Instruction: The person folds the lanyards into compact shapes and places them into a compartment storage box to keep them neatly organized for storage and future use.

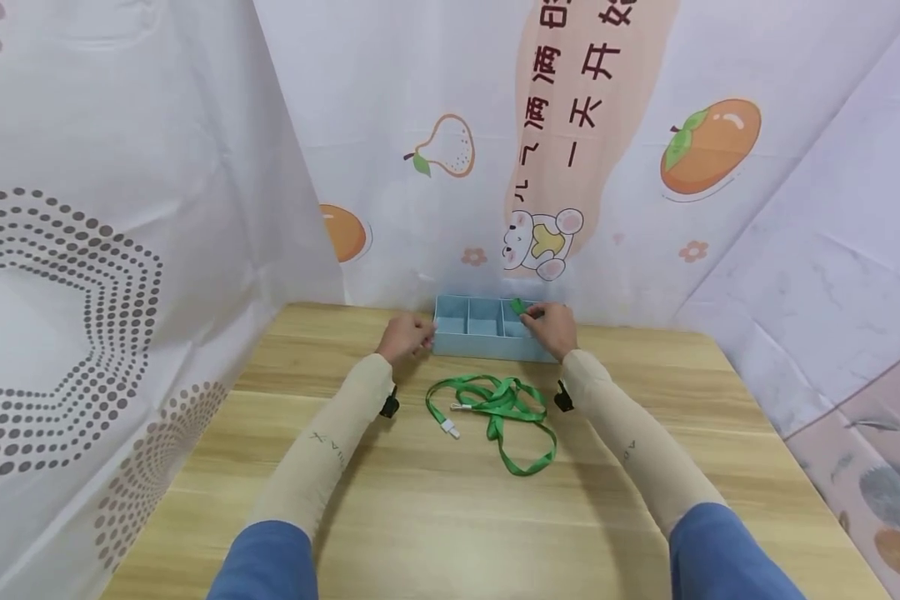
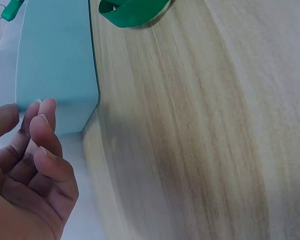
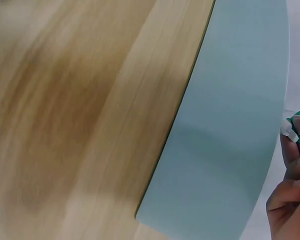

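Note:
My right hand pinches a green lanyard between thumb and fingers over the right part of a light blue divided box. In the right wrist view a small white piece shows beside the green strap at the fingertips. My left hand is at the box's left end, its fingers loosely bent. In the left wrist view its fingertips overlap the end wall near the top corner. Green lanyards with white clips lie tangled on the table in front of the box.
The wood-grain table runs back to a printed white cloth hanging behind the box. Another patterned cloth hangs on the left. Dividers part the box into compartments; the left and middle ones show bare floors.

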A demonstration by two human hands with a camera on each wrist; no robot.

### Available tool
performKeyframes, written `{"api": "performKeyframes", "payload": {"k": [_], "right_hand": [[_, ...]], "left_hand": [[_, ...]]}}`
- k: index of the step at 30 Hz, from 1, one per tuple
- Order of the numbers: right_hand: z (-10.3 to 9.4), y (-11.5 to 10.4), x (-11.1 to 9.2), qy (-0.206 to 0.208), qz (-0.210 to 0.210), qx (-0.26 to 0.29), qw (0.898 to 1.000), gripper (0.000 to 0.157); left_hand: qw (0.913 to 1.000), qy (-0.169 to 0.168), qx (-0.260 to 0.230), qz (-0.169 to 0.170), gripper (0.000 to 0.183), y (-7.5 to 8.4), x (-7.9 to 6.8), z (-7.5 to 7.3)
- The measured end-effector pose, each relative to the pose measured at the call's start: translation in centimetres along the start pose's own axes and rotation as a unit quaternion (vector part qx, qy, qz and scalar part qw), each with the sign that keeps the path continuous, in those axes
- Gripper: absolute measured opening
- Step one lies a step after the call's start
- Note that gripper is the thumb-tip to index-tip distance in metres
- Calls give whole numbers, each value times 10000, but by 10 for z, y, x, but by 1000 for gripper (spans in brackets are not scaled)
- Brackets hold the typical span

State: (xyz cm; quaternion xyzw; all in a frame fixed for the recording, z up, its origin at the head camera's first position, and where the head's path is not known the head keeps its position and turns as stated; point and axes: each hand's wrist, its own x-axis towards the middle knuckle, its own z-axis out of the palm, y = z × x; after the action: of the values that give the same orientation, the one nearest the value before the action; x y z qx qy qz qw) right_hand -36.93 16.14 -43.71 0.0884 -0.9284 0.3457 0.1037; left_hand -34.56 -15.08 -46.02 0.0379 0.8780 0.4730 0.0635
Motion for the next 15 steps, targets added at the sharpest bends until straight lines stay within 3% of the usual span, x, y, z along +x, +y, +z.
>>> {"api": "performKeyframes", "payload": {"k": [8, 15], "right_hand": [[13, 9, 5, -167, -439, -947, 9944, 14], [15, 6, 10, -518, -296, -1390, 9885, 13]], "left_hand": [[9998, 111, 152, 30, 45, -4, 3, 1], [9998, 11, 191, 1, 45, -6, 4, 0]]}}
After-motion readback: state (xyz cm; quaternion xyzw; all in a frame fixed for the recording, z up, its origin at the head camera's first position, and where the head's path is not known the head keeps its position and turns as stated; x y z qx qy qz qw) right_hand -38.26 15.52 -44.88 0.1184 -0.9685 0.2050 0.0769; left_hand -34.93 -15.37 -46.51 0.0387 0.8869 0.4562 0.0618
